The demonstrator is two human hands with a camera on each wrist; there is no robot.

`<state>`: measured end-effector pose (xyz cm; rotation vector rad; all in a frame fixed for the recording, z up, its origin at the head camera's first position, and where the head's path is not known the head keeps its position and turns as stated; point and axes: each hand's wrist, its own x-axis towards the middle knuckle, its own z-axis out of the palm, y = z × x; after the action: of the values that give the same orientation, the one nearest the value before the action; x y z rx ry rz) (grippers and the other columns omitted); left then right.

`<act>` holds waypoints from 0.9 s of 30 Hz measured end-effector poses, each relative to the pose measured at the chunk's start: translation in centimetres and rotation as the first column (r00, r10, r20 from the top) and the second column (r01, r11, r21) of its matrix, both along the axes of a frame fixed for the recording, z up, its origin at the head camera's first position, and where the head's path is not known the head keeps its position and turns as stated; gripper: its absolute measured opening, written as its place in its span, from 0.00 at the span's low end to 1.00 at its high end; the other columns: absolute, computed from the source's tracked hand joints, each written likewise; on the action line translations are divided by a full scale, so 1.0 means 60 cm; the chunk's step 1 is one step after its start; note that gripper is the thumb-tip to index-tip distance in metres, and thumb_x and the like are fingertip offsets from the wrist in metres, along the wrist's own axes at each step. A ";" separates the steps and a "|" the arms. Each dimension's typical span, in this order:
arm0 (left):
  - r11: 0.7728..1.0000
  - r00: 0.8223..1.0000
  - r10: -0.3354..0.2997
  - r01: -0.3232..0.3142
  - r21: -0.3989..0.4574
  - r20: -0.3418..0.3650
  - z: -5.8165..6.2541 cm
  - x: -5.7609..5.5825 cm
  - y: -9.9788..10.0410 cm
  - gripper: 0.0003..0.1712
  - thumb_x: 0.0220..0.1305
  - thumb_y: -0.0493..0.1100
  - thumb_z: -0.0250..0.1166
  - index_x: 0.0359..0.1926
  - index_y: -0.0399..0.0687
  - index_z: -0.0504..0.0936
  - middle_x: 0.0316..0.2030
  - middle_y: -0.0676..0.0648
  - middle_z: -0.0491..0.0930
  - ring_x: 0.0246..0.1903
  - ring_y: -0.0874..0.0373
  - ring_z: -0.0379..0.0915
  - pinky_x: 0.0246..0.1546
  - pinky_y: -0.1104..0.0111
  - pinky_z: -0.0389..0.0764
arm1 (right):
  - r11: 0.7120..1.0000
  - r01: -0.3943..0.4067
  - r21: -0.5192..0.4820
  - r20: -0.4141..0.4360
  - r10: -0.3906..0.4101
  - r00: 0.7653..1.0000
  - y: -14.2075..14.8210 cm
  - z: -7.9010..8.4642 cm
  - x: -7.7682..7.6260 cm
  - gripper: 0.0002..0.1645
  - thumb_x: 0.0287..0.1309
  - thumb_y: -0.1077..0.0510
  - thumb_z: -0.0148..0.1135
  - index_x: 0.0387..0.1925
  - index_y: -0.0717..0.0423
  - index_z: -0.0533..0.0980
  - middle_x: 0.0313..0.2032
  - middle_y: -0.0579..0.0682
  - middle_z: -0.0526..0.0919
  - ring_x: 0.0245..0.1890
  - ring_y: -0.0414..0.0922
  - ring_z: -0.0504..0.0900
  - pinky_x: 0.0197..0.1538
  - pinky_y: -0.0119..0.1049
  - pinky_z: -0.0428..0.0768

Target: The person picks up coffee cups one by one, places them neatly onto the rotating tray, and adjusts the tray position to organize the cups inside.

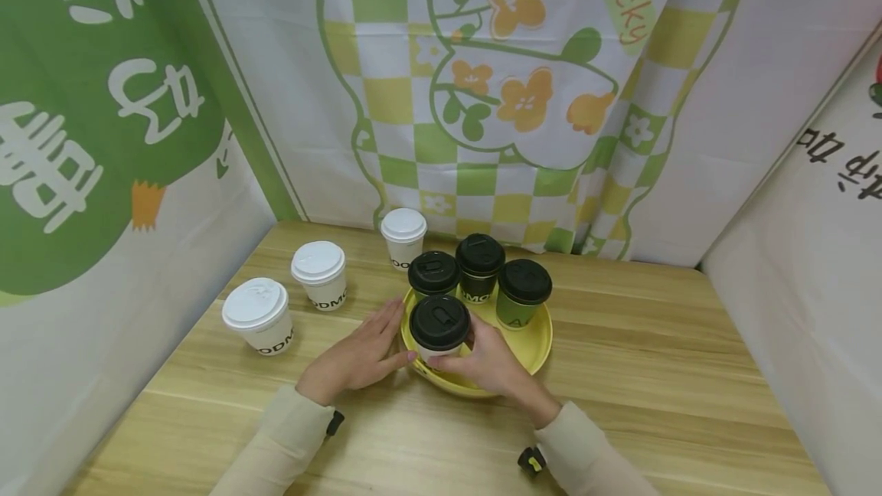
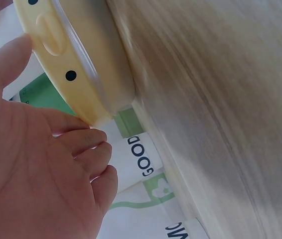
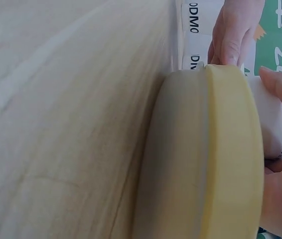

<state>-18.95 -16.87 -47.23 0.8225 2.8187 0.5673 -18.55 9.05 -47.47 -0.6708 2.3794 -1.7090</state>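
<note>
My right hand (image 1: 491,358) grips a white paper cup with a black lid (image 1: 439,324) at the near left of a round yellow tray (image 1: 544,354). In the right wrist view the white cup wall (image 3: 273,122) shows between thumb and fingers, behind the tray's side. With fingers extended, my left hand (image 1: 358,352) touches the tray's left rim; its thumb tip lies at the rim too in the left wrist view. Behind the held cup on the tray stand a green cup (image 1: 434,274), a black cup (image 1: 479,260) and another green cup (image 1: 525,288), all black-lidded.
Three white cups with white lids stand off the tray: a near-left cup (image 1: 258,314), a middle one (image 1: 320,274) and a back one (image 1: 404,236) close behind the tray. Printed cloth walls (image 1: 386,98) bound the wooden table (image 1: 641,373) at the back and sides.
</note>
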 end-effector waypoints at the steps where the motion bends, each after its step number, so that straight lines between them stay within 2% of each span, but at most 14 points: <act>1: 1.000 1.000 0.000 0.000 0.000 -0.001 0.000 0.000 0.000 0.53 0.80 0.65 0.52 0.83 0.30 0.45 0.84 0.31 0.43 0.85 0.38 0.40 0.85 0.45 0.50 | 1.000 0.002 -0.001 -0.001 -0.002 1.000 0.000 -0.001 -0.001 0.48 0.51 0.57 0.85 0.72 0.47 0.71 0.67 0.47 0.80 0.69 0.46 0.79 0.75 0.45 0.77; 18: 1.000 1.000 0.001 -0.001 0.011 -0.004 0.006 0.003 0.004 0.52 0.80 0.63 0.54 0.83 0.30 0.45 0.84 0.31 0.44 0.84 0.37 0.42 0.84 0.44 0.51 | 0.999 0.027 0.036 -0.013 -0.026 1.000 -0.002 -0.007 -0.007 0.48 0.53 0.56 0.84 0.72 0.46 0.70 0.67 0.47 0.80 0.70 0.47 0.79 0.75 0.48 0.76; 27: 1.000 1.000 0.001 -0.001 0.004 -0.006 0.004 0.001 0.002 0.52 0.80 0.64 0.53 0.83 0.30 0.45 0.84 0.31 0.44 0.84 0.37 0.41 0.85 0.44 0.51 | 0.997 0.021 0.078 -0.040 -0.018 0.999 0.010 -0.007 -0.006 0.51 0.51 0.51 0.85 0.74 0.44 0.69 0.70 0.47 0.78 0.73 0.49 0.77 0.77 0.48 0.74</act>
<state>-18.89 -16.73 -46.97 0.8241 2.8242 0.5714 -18.88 9.65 -47.88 -0.6769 2.4726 -1.6155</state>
